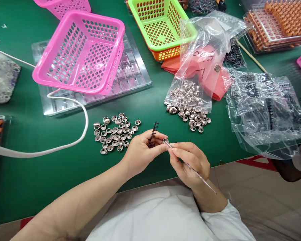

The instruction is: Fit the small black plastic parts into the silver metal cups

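Observation:
Between thumb and fingertips, my left hand (141, 150) pinches a small silvery metal ring (165, 140). A black strip with short prongs (153, 133) sticks up from the same hand, its lower end hidden by the fingers. My right hand (192, 162) is closed around a thin metal tool (202, 179), which slants down to the right. The tool's tip is at the ring; whether it touches a part inside cannot be made out. Loose silvery rings (114, 136) lie spread just left of my left hand. A denser pile of rings (197, 117) lies beyond my right hand.
A pink basket (77, 85) rests on a clear compartment tray (137, 78). Behind are a green basket (160, 43), a plastic bag (190, 63) over red cloth (222, 85), and bags of black parts (266, 107). A white cable (84, 117) curves at left. Copper-coloured parts (288, 20) fill trays back right.

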Motion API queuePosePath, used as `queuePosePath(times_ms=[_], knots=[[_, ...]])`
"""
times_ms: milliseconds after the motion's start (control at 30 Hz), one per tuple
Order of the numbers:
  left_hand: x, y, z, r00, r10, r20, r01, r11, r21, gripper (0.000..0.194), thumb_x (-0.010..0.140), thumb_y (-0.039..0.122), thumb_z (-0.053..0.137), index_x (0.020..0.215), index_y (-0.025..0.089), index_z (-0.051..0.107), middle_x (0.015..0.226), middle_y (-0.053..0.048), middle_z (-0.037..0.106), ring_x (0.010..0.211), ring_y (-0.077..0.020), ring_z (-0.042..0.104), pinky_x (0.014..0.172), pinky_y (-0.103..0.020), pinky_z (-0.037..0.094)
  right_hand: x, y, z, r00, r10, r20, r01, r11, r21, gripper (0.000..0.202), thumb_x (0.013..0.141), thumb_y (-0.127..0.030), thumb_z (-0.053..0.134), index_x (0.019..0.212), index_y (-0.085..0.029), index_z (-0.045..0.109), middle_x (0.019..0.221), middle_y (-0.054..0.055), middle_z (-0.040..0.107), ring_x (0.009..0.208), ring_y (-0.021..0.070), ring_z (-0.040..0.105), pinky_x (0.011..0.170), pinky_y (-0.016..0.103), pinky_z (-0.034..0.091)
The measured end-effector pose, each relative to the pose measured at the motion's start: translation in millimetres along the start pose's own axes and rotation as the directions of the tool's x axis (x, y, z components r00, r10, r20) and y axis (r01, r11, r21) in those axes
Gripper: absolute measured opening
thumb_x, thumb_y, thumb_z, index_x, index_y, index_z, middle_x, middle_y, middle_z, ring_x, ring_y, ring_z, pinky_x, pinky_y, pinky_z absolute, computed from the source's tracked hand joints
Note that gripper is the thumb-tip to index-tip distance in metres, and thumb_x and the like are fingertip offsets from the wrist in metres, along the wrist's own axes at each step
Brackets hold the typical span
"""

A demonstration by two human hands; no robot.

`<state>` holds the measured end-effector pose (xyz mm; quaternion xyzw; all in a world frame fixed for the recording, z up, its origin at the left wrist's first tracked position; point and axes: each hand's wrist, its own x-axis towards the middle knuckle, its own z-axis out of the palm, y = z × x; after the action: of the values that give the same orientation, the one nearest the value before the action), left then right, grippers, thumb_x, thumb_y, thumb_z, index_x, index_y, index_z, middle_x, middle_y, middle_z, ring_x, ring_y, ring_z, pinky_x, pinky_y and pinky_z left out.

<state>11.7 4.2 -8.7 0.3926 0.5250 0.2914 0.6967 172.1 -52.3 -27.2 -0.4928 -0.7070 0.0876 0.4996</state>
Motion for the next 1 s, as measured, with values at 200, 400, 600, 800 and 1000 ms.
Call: queuePosePath(times_ms=[200,400,600,800,1000], knots=[[0.7,-0.9,-0.4,1.0,-0.005,0.014,0.005,1.0,0.011,0.029,0.062,0.023,0.09,0.086,0.017,0.074,0.077,-0.001,0.075,0.072,-0.013,0.069,0.069,-0.021,0.056,0.2,-0.7,-1.3,1.0,-0.003,-0.011,0.002,1.0,-0.006,0.026,0.084,-0.005,0.073,0.103,-0.02,0.064,0.092,0.007,0.076,0.079,0.0162,0.075,0.066,0.027,0.063],[1.3,1.8,0.8,1.0,-0.03,0.007,0.03,0.999,0.016,0.031,0.06,0.025,0.091,0.085,0.016,0.074,0.076,-0.001,0.074,0.072,-0.0135,0.068,0.069,-0.021,0.056,0.0,-1.8,-1.2,1.0,0.012,-0.027,-0.012,1.0,0.007,0.027,0.083,-0.005,0.074,0.103,-0.02,0.064,0.093,0.007,0.076,0.08,0.0163,0.075,0.065,0.027,0.063],[0.7,1.8,-0.6,0.999,-0.036,0.023,0.036,0.999,0.01,0.031,0.062,0.025,0.091,0.087,0.017,0.074,0.076,0.0,0.074,0.073,-0.0128,0.069,0.07,-0.02,0.056,-0.3,-1.7,-3.1,1.0,0.016,-0.023,-0.015,1.0,0.026,0.029,0.084,-0.005,0.073,0.106,-0.021,0.063,0.094,0.007,0.076,0.081,0.017,0.076,0.067,0.029,0.064],[0.9,0.4,-2.1,0.999,-0.004,0.037,0.004,1.0,-0.004,0.03,0.062,0.023,0.092,0.087,0.017,0.075,0.078,0.0,0.075,0.073,-0.0123,0.069,0.07,-0.02,0.056,2.0,-3.1,-2.6,0.999,0.019,-0.026,-0.019,1.0,0.01,0.031,0.085,-0.004,0.072,0.108,-0.021,0.06,0.092,0.005,0.077,0.081,0.0152,0.076,0.065,0.027,0.062],[0.6,0.1,-1.9,0.999,0.0,0.041,-0.001,1.0,0.017,0.032,0.064,0.029,0.091,0.088,0.017,0.074,0.081,-0.002,0.076,0.075,-0.0147,0.071,0.071,-0.023,0.058,1.8,-3.0,-2.1,0.999,0.052,-0.017,-0.052,0.999,0.013,0.03,0.086,-0.006,0.072,0.108,-0.022,0.06,0.092,0.004,0.078,0.079,0.0153,0.076,0.066,0.026,0.062]])
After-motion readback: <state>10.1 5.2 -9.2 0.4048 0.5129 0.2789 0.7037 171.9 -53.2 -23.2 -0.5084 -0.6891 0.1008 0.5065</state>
